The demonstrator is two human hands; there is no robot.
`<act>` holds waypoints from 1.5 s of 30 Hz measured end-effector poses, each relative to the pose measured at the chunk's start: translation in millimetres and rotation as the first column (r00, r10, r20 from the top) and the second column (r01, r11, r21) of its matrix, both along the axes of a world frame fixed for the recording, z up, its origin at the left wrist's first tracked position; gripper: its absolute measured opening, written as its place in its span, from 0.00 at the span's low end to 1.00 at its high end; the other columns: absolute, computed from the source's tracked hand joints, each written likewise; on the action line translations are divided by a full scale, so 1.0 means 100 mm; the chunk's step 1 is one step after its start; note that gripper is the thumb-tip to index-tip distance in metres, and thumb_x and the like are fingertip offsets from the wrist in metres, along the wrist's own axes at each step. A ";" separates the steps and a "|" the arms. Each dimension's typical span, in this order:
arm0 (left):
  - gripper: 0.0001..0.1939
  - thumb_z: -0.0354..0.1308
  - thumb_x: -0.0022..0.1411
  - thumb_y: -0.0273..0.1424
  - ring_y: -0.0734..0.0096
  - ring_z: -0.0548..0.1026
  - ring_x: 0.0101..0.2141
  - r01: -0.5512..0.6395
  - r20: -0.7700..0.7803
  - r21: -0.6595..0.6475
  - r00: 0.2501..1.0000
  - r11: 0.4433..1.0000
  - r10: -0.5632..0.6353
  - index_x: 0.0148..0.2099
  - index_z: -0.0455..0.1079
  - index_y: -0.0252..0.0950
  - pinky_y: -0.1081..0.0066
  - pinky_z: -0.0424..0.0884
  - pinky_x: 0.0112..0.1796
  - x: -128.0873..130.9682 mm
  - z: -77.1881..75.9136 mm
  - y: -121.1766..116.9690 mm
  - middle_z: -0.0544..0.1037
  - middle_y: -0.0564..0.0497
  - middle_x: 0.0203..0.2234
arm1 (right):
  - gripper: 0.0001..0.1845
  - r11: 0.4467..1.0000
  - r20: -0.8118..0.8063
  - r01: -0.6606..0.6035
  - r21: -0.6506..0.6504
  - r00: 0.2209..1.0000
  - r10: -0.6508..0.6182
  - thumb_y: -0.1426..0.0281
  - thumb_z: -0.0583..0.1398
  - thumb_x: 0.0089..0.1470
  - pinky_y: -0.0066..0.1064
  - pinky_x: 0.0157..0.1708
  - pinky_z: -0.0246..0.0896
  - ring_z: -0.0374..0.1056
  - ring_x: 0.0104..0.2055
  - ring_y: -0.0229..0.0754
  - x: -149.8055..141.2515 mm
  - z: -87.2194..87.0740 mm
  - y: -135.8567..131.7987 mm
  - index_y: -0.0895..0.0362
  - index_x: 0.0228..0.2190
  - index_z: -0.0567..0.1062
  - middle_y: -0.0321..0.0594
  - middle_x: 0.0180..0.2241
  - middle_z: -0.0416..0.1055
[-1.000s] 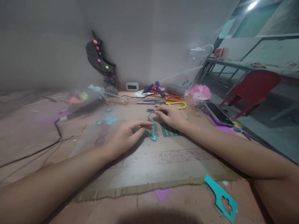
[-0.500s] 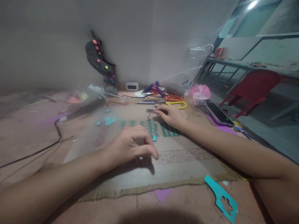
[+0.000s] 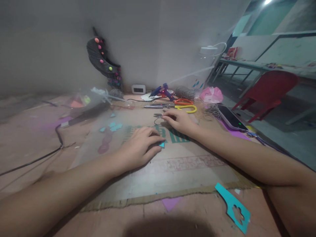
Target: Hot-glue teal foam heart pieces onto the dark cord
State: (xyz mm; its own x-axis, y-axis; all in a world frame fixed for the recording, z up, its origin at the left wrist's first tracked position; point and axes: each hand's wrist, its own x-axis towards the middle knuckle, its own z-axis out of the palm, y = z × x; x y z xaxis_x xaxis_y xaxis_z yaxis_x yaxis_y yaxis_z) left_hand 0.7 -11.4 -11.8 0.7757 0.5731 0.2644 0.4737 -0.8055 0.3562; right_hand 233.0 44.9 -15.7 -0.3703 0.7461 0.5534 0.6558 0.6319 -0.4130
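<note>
My left hand rests low over the clear-covered board, thumb and fingertips closing on a small turquoise foam piece. Just beyond it, my right hand pinches a small metal tool with two thin pointed tips, which looks like small scissors. Its handle is mostly hidden by the fingers. Several turquoise cut-outs, one flower-shaped, lie left of my hands. Behind my right hand are large scissors with a yellow and orange handle.
A blue glue gun with a red light stands by the wall, near a small white digital clock. To the right lie a phone and a pink bag. A turquoise foam scrap sits near the front edge. A black cable runs left.
My left hand has lowered onto the board, and its thumb and fingers have come together at the turquoise piece. My right hand stays nearly still with the small tool.
</note>
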 end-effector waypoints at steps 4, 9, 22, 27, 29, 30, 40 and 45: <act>0.14 0.51 0.70 0.34 0.58 0.68 0.52 0.026 0.006 -0.012 1.000 1.000 -0.026 0.52 0.74 0.40 0.56 0.63 0.54 0.01 0.01 0.00 0.74 0.45 0.49 | 0.10 1.000 0.008 -0.006 0.017 1.000 0.005 0.67 0.59 0.60 0.30 0.34 0.59 0.69 0.32 0.40 0.00 -0.01 0.00 0.58 0.32 0.79 0.41 0.30 0.77; 0.10 0.52 0.69 0.34 0.60 0.68 0.51 0.046 0.046 -0.040 0.998 0.998 -0.044 0.46 0.73 0.38 0.59 0.64 0.53 0.00 -0.03 0.02 0.74 0.46 0.47 | 0.10 1.000 0.001 -0.019 0.009 1.000 0.019 0.67 0.59 0.60 0.29 0.32 0.59 0.69 0.30 0.39 -0.01 0.01 0.00 0.58 0.32 0.79 0.40 0.30 0.77; 0.14 0.48 0.71 0.33 0.57 0.68 0.49 0.054 -0.024 -0.012 0.998 0.998 -0.054 0.49 0.74 0.39 0.55 0.65 0.52 0.03 0.03 -0.03 0.74 0.44 0.46 | 0.13 0.992 0.148 -0.116 0.055 0.983 0.107 0.65 0.57 0.62 0.32 0.37 0.62 0.69 0.35 0.41 -0.02 0.02 -0.10 0.57 0.35 0.80 0.43 0.33 0.76; 0.06 0.55 0.67 0.32 0.61 0.72 0.46 0.046 0.090 -0.072 0.995 0.996 -0.039 0.43 0.71 0.38 0.59 0.66 0.50 0.02 0.02 -0.01 0.77 0.47 0.40 | 0.14 0.998 0.144 -0.026 0.050 0.989 0.019 0.65 0.57 0.62 0.36 0.42 0.63 0.69 0.40 0.44 0.01 -0.03 0.00 0.58 0.38 0.80 0.46 0.38 0.73; 0.02 0.57 0.65 0.30 0.63 0.74 0.42 0.004 0.140 -0.105 0.990 0.994 0.011 0.39 0.71 0.38 0.61 0.67 0.47 0.02 0.03 0.01 0.78 0.50 0.36 | 0.13 0.997 0.073 -0.009 0.077 0.997 0.004 0.66 0.57 0.62 0.36 0.42 0.63 0.69 0.41 0.44 0.01 0.02 -0.02 0.59 0.41 0.79 0.47 0.40 0.73; 0.02 0.58 0.64 0.30 0.63 0.74 0.40 -0.022 0.170 -0.109 0.985 0.994 0.040 0.38 0.71 0.38 0.61 0.67 0.46 0.01 0.03 0.02 0.79 0.51 0.35 | 0.13 0.996 0.035 0.000 0.086 0.999 -0.003 0.66 0.57 0.61 0.35 0.42 0.63 0.69 0.40 0.44 0.00 0.06 -0.05 0.59 0.42 0.78 0.47 0.40 0.73; 0.04 0.59 0.64 0.25 0.64 0.72 0.50 -0.089 0.344 0.089 0.937 0.992 0.054 0.36 0.73 0.38 0.60 0.68 0.51 -0.03 0.08 0.04 0.73 0.47 0.48 | 0.21 0.664 -0.173 -0.292 -0.688 0.955 0.241 0.55 0.56 0.61 0.26 0.23 0.55 0.62 0.23 0.32 -0.18 0.36 -0.33 0.59 0.32 0.77 0.34 0.25 0.70; 0.04 0.57 0.65 0.25 0.64 0.72 0.50 -0.107 0.357 0.107 0.932 0.988 0.063 0.38 0.72 0.39 0.59 0.69 0.51 -0.04 0.08 0.04 0.73 0.47 0.47 | 0.16 0.481 -0.317 -0.393 -0.784 0.919 0.235 0.58 0.66 0.52 0.23 0.21 0.54 0.58 0.22 0.29 -0.18 0.35 -0.32 0.59 0.33 0.75 0.32 0.26 0.70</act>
State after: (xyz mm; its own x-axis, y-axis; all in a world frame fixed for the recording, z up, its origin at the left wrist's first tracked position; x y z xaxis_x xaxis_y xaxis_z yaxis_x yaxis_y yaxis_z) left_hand -3.2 -7.8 -4.2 0.5695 0.5783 0.5841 0.4045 -0.8158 0.4133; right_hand 215.1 12.6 19.3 -0.6516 0.7388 -0.1718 0.3673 0.1092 -0.9237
